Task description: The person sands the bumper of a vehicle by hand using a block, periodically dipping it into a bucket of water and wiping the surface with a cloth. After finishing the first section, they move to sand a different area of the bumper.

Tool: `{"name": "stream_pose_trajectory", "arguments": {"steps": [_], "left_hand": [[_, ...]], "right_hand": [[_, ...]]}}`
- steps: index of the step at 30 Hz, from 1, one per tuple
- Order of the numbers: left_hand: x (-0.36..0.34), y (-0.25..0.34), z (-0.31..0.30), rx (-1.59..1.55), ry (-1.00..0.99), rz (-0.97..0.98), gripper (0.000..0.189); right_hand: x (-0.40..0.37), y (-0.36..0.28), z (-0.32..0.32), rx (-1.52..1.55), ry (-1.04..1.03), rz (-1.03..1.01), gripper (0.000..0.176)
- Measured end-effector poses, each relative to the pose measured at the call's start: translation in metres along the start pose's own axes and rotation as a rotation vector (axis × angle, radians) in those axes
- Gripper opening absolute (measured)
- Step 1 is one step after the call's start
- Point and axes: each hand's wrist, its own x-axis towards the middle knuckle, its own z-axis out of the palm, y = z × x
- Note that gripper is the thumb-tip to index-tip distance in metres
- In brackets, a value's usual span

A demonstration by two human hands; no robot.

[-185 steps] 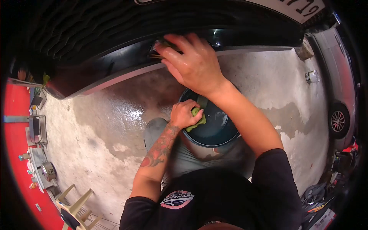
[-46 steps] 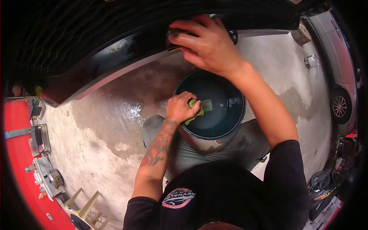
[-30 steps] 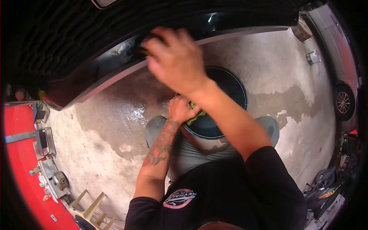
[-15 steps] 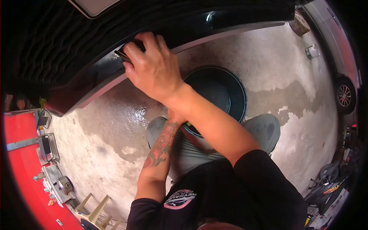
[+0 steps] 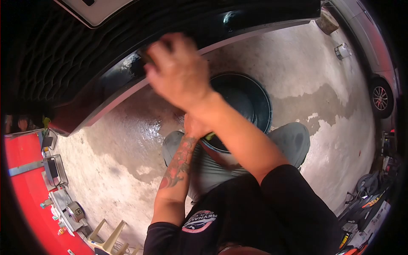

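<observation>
My right hand (image 5: 180, 74), blurred by motion, presses a dark block (image 5: 148, 57) against the lower edge of a glossy black car bumper (image 5: 117, 70). Its fingers are curled round the block. My left hand (image 5: 195, 126), below a tattooed forearm, is over the near left rim of a dark round tub (image 5: 265, 91) on the floor. The right forearm hides most of its fingers. Something yellow-green (image 5: 210, 136) shows beside it; whether the hand grips it is hidden.
A honeycomb grille (image 5: 63, 55) rises at the upper left. The concrete floor (image 5: 106, 170) has wet patches. A wooden stump (image 5: 327, 22) and a white can (image 5: 342, 51) stand upper right, near a car wheel (image 5: 381, 97). Beige plastic legs (image 5: 108, 236) show lower left.
My right hand has shifted right along the bumper with the dark block. More of the yellow-green thing shows beside my left hand. The view has shifted slightly.
</observation>
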Motion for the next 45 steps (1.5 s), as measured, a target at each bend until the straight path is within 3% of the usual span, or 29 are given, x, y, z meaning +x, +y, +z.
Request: {"name": "stream_pose_trajectory", "arguments": {"steps": [1, 3, 6, 8, 9, 11, 12, 14, 16, 19, 20, 23, 24, 29, 32, 34, 36, 39, 41, 42, 45], "left_hand": [[0.004, 0.008, -0.024, 0.243, -0.023, 0.222, 0.041], [0.009, 0.043, -0.034, 0.052, 0.073, 0.167, 0.040], [0.006, 0.029, -0.029, 0.199, 0.109, 0.275, 0.035], [0.001, -0.003, -0.009, -0.565, -0.051, 0.000, 0.024], [0.000, -0.002, -0.008, -0.944, -0.137, -0.149, 0.019], [0.002, -0.001, -0.009, -0.350, -0.040, 0.082, 0.013], [0.003, 0.006, -0.016, -0.062, 0.004, 0.151, 0.023], [0.006, 0.029, -0.030, 0.169, 0.060, 0.221, 0.031], [0.009, 0.039, -0.031, 0.087, 0.099, 0.231, 0.030], [0.006, 0.034, -0.036, 0.212, -0.026, 0.192, 0.038], [0.004, 0.001, -0.014, 0.110, 0.076, 0.215, 0.030], [0.002, 0.014, -0.012, 0.059, 0.025, 0.108, 0.023], [0.002, 0.021, -0.015, 0.015, 0.042, 0.170, 0.014], [0.007, 0.035, -0.033, 0.158, 0.062, 0.245, 0.033], [0.008, 0.038, -0.035, 0.161, 0.064, 0.243, 0.028], [0.006, 0.013, -0.022, 0.264, 0.034, 0.232, 0.034], [-0.003, -0.030, 0.002, 0.053, -0.010, 0.120, 0.037], [-0.005, -0.043, 0.007, 0.025, 0.017, 0.145, 0.040], [0.003, 0.003, -0.015, 0.237, 0.166, 0.341, 0.033], [0.007, 0.032, -0.032, 0.163, 0.097, 0.286, 0.025], [0.010, 0.040, -0.031, 0.030, 0.088, 0.198, 0.026]], "right_hand": [[0.002, 0.014, -0.010, -0.039, 0.020, 0.038, 0.033], [0.004, 0.035, -0.023, -0.040, 0.059, 0.079, 0.029], [0.000, 0.016, -0.010, -0.062, 0.058, 0.039, 0.027], [-0.001, -0.009, 0.007, -0.030, 0.048, -0.013, 0.025], [-0.004, -0.016, 0.013, -0.023, -0.027, -0.026, 0.033], [-0.003, -0.011, 0.010, 0.025, -0.018, -0.064, 0.033], [-0.002, -0.004, 0.005, -0.024, -0.006, -0.037, 0.033], [0.001, 0.019, -0.014, -0.116, 0.009, 0.006, 0.033], [0.002, 0.038, -0.027, -0.166, 0.045, 0.060, 0.033], [0.000, 0.023, -0.017, -0.134, 0.053, 0.066, 0.034], [0.000, 0.009, -0.009, -0.122, 0.049, 0.064, 0.034], [-0.008, -0.022, 0.022, -0.032, -0.010, -0.062, 0.033], [-0.007, -0.019, 0.019, -0.027, -0.014, -0.075, 0.033], [0.000, 0.028, -0.021, -0.138, 0.034, 0.003, 0.030], [0.000, 0.033, -0.022, -0.175, 0.099, 0.045, 0.027], [-0.003, 0.010, -0.008, -0.125, 0.043, -0.002, 0.027], [-0.006, -0.009, 0.007, -0.085, 0.003, -0.050, 0.028], [-0.008, -0.010, 0.009, -0.087, -0.022, -0.101, 0.031], [-0.006, 0.013, -0.010, -0.138, -0.027, -0.103, 0.031], [-0.003, 0.028, -0.021, -0.180, 0.002, -0.065, 0.031], [0.001, 0.064, -0.039, -0.242, 0.095, -0.027, 0.033]]}}
